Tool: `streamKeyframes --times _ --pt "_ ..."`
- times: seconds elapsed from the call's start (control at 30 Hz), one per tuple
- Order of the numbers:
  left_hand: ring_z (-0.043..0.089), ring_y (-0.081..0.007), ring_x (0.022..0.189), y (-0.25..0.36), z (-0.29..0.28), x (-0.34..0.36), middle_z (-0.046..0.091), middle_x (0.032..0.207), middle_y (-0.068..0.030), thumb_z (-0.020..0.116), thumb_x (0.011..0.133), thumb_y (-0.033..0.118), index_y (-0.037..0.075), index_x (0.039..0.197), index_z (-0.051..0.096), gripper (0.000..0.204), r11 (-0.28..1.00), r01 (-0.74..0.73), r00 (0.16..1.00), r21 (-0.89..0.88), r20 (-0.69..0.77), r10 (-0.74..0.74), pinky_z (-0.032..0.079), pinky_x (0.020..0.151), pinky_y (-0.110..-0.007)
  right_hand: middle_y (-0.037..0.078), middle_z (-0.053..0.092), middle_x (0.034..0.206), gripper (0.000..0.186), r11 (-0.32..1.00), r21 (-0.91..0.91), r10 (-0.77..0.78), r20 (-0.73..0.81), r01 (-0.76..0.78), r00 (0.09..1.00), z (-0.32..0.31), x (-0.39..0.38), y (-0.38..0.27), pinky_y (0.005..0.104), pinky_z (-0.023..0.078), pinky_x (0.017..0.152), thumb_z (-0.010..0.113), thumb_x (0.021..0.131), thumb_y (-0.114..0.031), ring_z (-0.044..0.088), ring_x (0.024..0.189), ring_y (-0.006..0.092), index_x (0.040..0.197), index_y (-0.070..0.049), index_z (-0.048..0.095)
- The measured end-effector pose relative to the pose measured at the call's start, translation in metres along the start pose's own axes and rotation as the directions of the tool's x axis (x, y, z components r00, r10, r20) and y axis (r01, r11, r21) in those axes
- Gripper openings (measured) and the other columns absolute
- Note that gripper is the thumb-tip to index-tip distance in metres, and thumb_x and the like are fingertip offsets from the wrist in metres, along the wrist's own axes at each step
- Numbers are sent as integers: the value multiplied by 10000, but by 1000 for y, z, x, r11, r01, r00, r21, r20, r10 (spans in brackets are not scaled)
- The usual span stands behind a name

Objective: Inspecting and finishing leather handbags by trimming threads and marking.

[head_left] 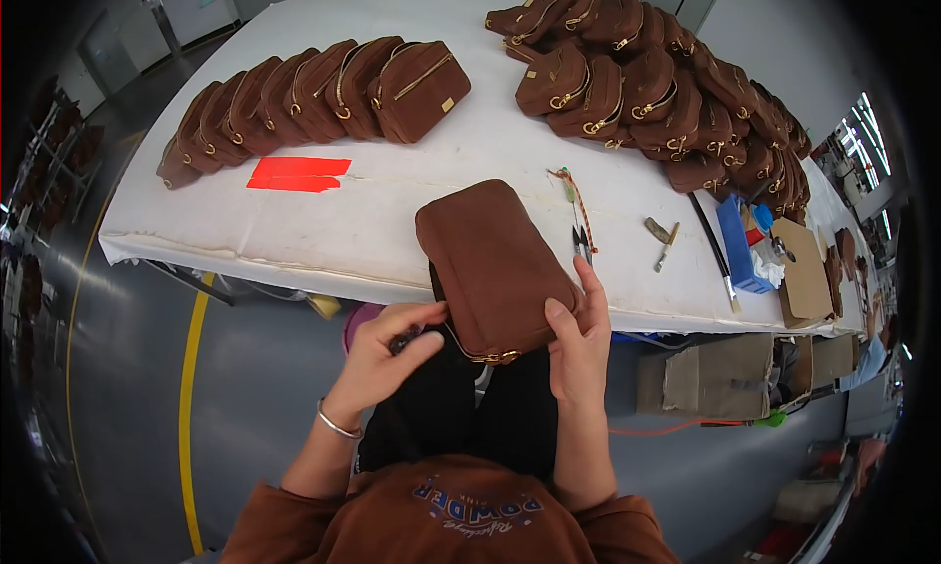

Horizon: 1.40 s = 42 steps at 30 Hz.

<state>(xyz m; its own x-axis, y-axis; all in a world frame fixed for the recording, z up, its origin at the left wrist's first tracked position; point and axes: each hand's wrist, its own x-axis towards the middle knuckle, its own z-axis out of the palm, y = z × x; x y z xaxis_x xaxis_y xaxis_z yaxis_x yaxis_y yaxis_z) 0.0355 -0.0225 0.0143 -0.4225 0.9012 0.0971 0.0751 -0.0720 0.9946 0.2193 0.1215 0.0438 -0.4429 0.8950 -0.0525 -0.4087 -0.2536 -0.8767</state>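
A brown bag (495,260) with rounded corners is tilted over the table's near edge, its plain broad side up. Gold zip hardware shows along its lower edge. My right hand (580,334) grips the bag's right corner, thumb on top and fingers along the side. My left hand (387,353), below a silver bangle, is closed around a small dark object (404,341) whose kind I cannot make out. Its fingertips are at the bag's lower left edge, close to the zip.
On the white table (382,211) stand a row of brown bags (314,94) and a large heap of more (676,94). Small hand tools (580,239), a long-handled brush (716,250), a blue bin (742,245) and a red strip (299,174) lie around. Beneath it sits a cardboard box (716,378).
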Motion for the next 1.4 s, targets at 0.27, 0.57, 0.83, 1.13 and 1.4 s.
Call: streamKeyframes --times 0.27,0.57,0.83,1.13,1.4 --pt "542 -137 1139 -23 -58 -27 560 1291 -110 580 959 25 44 1410 477 463 995 72 936 -67 -341 -91 436 997 -269 237 401 1476 851 799 -357 -327 417 483 848 24 -5 -6 332 381 1072 643 768 90 403 1359 242 1512 7 237" --pt "520 -172 1205 -8 -38 -9 414 1430 -146 615 965 102 48 1500 334 606 977 -15 919 -212 -388 -70 442 1011 -298 239 322 1521 883 843 -299 -254 513 448 820 29 -9 -6 353 439 1053 632 770 154 414 1360 254 1525 -13 205" --pt "570 -137 1112 -9 -25 -9 425 1434 -138 606 982 153 26 1496 321 601 932 5 957 -362 -269 -110 514 933 -298 235 320 1525 937 830 -365 -169 556 421 814 27 -13 -10 377 450 1054 676 751 109 456 1334 273 1537 -25 184" --pt "590 -270 1175 -20 -16 -14 624 1225 -141 396 1048 431 61 1293 548 468 508 275 919 -816 69 -388 465 1036 -437 241 364 1504 958 779 -446 -110 596 441 796 18 -24 -1 385 428 1071 718 749 95 444 1348 280 1538 -10 185" --pt "564 -256 1214 -4 -5 -4 597 1290 -143 360 1034 507 26 1332 512 586 443 265 934 -856 114 -338 437 1055 -416 244 380 1495 927 831 -394 -120 562 392 818 13 -23 -5 384 411 1084 704 756 109 447 1346 284 1530 4 205"
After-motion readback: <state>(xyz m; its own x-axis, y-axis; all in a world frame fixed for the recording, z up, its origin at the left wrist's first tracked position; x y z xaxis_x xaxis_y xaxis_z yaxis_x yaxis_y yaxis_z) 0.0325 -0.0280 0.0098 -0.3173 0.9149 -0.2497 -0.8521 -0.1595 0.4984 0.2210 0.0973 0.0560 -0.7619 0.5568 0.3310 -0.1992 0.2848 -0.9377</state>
